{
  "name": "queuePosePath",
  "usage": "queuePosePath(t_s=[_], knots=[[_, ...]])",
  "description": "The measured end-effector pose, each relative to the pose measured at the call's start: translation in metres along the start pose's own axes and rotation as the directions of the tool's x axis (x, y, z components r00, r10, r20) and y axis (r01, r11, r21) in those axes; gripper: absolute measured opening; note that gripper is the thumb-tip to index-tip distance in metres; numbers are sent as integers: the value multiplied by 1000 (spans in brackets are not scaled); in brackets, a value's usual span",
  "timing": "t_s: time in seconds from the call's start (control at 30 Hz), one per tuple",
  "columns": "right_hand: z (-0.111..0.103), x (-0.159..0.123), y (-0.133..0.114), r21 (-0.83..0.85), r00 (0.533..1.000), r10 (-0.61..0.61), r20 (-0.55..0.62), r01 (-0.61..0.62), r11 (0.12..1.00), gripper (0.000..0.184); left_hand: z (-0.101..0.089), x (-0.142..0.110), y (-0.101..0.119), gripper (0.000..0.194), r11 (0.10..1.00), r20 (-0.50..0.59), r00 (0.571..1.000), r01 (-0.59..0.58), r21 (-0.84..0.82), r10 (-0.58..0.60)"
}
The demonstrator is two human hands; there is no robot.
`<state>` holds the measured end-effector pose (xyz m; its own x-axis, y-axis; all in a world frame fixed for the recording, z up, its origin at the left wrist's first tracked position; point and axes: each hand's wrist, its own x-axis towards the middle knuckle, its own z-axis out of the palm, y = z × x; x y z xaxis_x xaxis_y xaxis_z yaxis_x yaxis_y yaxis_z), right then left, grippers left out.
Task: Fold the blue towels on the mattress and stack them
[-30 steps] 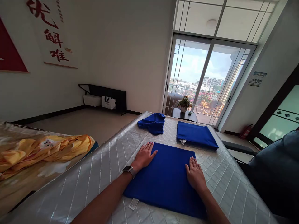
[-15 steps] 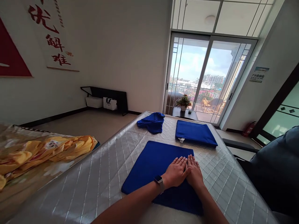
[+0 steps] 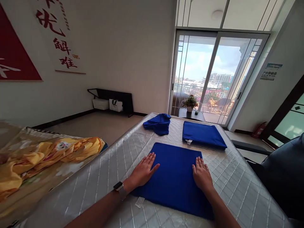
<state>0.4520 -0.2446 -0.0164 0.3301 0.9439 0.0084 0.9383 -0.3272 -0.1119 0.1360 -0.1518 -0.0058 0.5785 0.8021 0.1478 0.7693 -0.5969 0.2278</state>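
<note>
A flat, folded blue cloth [image 3: 175, 177] lies on the silver quilted mattress [image 3: 109, 158] right in front of me. Its white label [image 3: 140, 202] sticks out at the near left edge. My left hand [image 3: 143, 169], with a watch on the wrist, rests flat on the cloth's left edge, fingers stretched and thumb apart. On the opposite edge lies my right hand [image 3: 202, 174], palm down with its fingers extended. Farther back are a second folded blue cloth [image 3: 204, 134] with a label and a loosely crumpled blue cloth [image 3: 158, 123].
Yellow patterned bedding [image 3: 68, 152] lies on a bed at the left. A black bench [image 3: 116, 98] with bags stands by the wall. Behind the mattress, a potted plant [image 3: 190, 103] sits on a dark table before sliding glass doors. A dark padded seat [image 3: 285, 164] borders the right.
My hands were together on the cloth's right side. My left hand has slid across to the left edge, while my right stays by the right edge. The near-left label now shows.
</note>
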Motion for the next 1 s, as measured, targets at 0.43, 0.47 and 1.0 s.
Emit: queuePosePath(t_s=[0.43, 0.47, 1.0], knots=[[7, 2, 4, -58, 1000, -16, -14, 16, 998, 65, 12, -2, -8, 84, 997, -33, 999, 29, -64, -31], [6, 1, 4, -69, 1000, -14, -11, 13, 998, 65, 12, -3, -8, 85, 997, -25, 999, 31, -68, -33], [15, -54, 6, 11, 1000, -19, 19, 19, 1000, 69, 12, 0, -11, 83, 998, -18, 999, 43, -42, -43]])
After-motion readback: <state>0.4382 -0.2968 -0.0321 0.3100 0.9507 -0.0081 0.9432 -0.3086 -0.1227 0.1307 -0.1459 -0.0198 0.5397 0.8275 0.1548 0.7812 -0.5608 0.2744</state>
